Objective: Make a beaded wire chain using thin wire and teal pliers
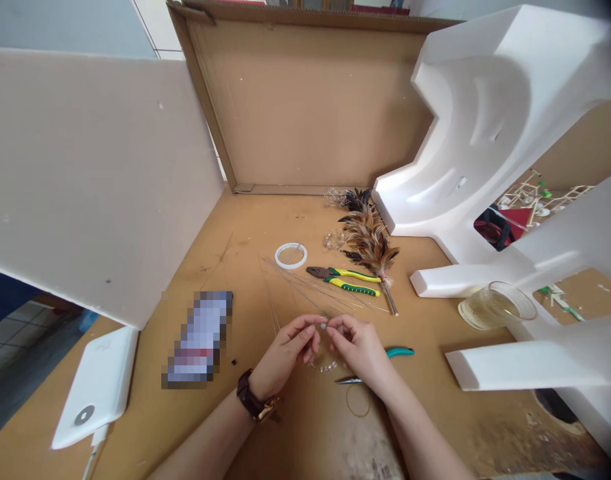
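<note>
Nearest, a thin yellow loop [358, 417] lies on the tabletop [250, 230], teal pliers [401, 351] just beyond, partly hidden by the right hand [356, 341]. Next, the beaded strand [328, 368] droops between that hand and the left hand [295, 340] — the fingers of both pinch its upper part, a clear bead [324, 326] showing at their tips. Farther off lie yellow-green pliers [352, 281], a white ring [279, 260] and — beyond — brown feathers [368, 233].
</note>
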Motion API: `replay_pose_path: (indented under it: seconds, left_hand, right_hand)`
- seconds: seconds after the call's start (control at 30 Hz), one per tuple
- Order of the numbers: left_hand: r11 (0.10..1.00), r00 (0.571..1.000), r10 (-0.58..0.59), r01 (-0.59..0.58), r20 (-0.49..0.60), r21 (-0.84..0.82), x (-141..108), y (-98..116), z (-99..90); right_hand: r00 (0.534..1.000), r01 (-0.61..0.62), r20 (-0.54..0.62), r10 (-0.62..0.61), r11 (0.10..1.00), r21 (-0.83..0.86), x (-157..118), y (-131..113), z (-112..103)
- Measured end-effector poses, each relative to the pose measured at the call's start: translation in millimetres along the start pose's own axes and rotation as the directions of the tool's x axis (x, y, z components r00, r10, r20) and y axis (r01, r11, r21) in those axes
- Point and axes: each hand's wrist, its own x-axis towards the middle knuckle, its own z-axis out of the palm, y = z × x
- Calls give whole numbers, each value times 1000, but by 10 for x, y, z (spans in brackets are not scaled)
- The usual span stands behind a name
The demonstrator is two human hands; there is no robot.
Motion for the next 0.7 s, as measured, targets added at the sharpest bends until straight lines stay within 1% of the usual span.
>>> replay_pose_path:
  seconds: [0.1, 0.17, 0.27, 0.37, 0.47, 0.53, 0.63, 0.7]
  left_hand:
    - [1000, 1000, 1, -1, -20, 24, 9, -20, 0]
    - [1000, 1000, 4, -3, -30, 18, 12, -34, 4]
    - [1000, 1000, -1, 2, -28, 12, 13, -48, 7]
    - [999, 1000, -13, 13, -5, 50, 21, -51, -9]
    - [994, 997, -25, 18, 66, 105, 32, -50, -35]
    - [991, 994, -40, 27, 98, 131, 36, -52, -45]
    - [985, 995, -38, 22, 92, 168, 37, -66, -42]
    - [982, 996, -30, 14, 82, 191, 38, -78, -35]
  right_hand:
    - [991, 99, -77, -110, 986, -132, -15, -44, 1]
    - [986, 127, -88, -143, 978, -163, -18, -64, -6]
    - [994, 77, -65, -87, 987, -142, -8, -47, -28]
    - [999, 37, -6, -38, 994, -102, 5, 2, -63]
    - [995, 91, 55, -84, 987, -130, 11, 34, -113]
    - [991, 128, 53, -121, 975, -179, 13, 41, -146]
    - [991, 134, 22, -133, 966, -221, 20, 51, -170]
    - [994, 106, 30, -103, 978, -181, 28, 66, -167]
